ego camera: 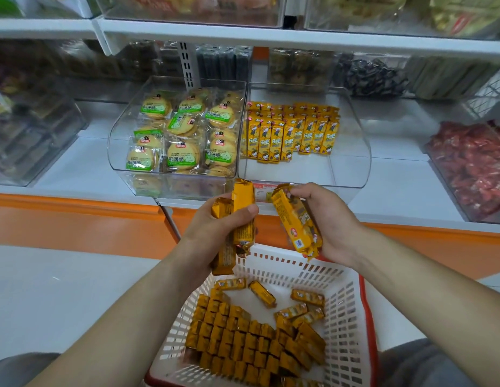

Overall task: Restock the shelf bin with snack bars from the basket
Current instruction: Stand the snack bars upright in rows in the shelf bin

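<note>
Cookie bin (117,152) sits beside shelf bin (356,169) holding snack bars (290,132).

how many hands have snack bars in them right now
2. The left hand grips a few snack bars above the basket at its far rim; the right hand grips more beside it, in front of the shelf bin. No other hands show.

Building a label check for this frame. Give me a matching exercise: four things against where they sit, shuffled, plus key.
Things:
1 cookies
2 shelved snack bars
3 basket
4 red sweets

Places:
A far-right bin
B lowest in view, in front of the shelf
C left clear bin
D right clear bin

Pairs: 1-C, 2-D, 3-B, 4-A
</note>
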Demonstrator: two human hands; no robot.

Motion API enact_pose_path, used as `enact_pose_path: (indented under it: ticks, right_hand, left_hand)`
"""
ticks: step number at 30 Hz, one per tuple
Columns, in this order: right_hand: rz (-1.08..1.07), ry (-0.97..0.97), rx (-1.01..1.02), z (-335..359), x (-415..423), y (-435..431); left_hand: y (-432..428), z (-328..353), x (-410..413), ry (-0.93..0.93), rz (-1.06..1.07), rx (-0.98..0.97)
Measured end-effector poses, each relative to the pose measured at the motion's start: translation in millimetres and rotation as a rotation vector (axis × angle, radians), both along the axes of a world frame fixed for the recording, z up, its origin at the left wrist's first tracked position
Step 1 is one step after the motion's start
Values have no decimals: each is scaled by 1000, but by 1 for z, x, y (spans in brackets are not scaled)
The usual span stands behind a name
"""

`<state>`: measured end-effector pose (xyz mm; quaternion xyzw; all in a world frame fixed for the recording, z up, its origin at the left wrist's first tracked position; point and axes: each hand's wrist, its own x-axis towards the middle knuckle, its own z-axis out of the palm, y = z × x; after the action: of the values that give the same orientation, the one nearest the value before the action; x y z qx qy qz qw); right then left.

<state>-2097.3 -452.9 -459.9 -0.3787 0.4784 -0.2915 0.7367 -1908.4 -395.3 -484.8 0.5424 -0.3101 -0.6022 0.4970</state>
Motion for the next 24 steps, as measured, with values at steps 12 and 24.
enact_pose_path:
  ticks: [12, 24]
  right_hand:
    - [-137, -46, -163, 30, -7, -7]
    - [-27, 550, -445, 46, -22, -100]
  left_hand:
    - [-9, 18, 12, -26, 78, -50]
    - [-29, 29, 24, -105, 113, -87]
